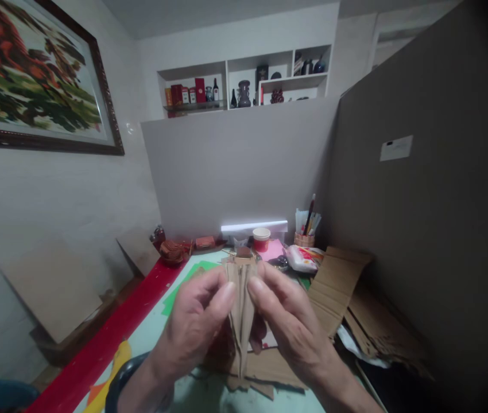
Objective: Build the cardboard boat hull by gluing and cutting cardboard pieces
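Observation:
A folded piece of brown cardboard (242, 310) is held upright in the middle of the view, narrowing to a point at its lower end. My left hand (203, 315) pinches its left edge between thumb and fingers. On the opposite edge, my right hand (285, 312) has the same kind of pinch, its thumb near the top. Torn flat cardboard (274, 369) lies on the table below the held piece. Whatever is behind my fingers is hidden.
Cardboard sheets (339, 281) are piled at the right. Farther back stand a red and white cup (262, 240) and a pen holder (304, 239). Green paper (170, 298) and a yellow object (119, 361) lie left. A grey partition (244, 172) rises behind the table.

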Available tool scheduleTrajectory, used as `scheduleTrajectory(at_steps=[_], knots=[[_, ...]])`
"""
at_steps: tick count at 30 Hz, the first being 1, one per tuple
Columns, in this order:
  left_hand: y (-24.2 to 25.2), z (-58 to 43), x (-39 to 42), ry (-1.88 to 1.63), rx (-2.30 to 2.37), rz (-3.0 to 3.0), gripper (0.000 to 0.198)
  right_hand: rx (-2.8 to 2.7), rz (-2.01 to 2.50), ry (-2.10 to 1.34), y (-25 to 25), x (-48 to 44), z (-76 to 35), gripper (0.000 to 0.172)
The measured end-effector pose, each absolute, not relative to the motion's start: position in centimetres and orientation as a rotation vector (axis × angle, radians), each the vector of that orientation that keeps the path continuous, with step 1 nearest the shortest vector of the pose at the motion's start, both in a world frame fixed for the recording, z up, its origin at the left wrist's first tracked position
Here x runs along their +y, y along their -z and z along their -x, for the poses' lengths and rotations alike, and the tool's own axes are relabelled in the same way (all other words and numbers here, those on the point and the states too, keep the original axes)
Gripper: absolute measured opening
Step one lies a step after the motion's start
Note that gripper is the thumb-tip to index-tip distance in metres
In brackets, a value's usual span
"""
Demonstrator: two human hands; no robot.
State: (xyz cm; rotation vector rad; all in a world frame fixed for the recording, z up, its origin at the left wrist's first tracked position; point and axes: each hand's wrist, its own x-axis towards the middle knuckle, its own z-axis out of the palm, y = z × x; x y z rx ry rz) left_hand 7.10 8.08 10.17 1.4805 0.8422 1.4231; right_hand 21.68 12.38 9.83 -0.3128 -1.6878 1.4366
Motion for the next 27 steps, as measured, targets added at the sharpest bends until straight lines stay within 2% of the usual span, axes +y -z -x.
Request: scheduleTrajectory(at_steps=[6, 13, 19, 22, 27], knots=[[-10.0, -6.7, 7.6, -1.53, 1.251, -1.804, 0.036, -1.813, 0.535, -1.031, -10.4, 11.3, -21.5, 0.031], [-9.8, -6.5, 7.8, -1.644, 1.317, -2.007, 0.031, -1.98, 0.568, -0.809, -10.1, 11.4, -21.0, 0.034], [-9.0, -6.8, 8.4, -1.611, 1.256, -1.879, 0.029, -2.003, 0.572, -0.555, -9.5, 11.0, -21.2, 0.023], [-8.9, -7.2, 8.6, -1.658, 1.225, -1.793, 0.028, -1.982, 0.546, -0.542, -9.7, 10.9, -21.3, 0.023], [-9.1, -7.3, 8.6, -1.708, 1.159, -1.654, 0.033, -1.953, 0.428, -0.716, -10.2, 11.4, -21.2, 0.024]])
